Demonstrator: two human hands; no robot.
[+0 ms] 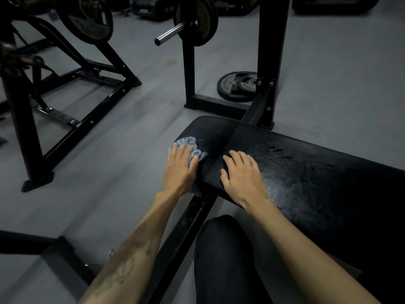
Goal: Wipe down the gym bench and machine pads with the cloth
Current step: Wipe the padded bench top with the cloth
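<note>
Here left hand [180, 165] presses cloth [192, 148] at bench [306, 163] edge.

Crumpled blue cloth [192, 148] lies bunched on black bench pad's [306, 172] end.

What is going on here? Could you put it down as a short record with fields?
place: gym with a grey floor
surface being cleaned: black bench pad, with a wet sheen near the right hand
cloth: blue cloth, at the left end of the pad
left hand: fingers flat, pressing on the cloth
right hand: flat on the pad, holding nothing
nearby: weight plates lying on the floor beside the rack upright
</note>
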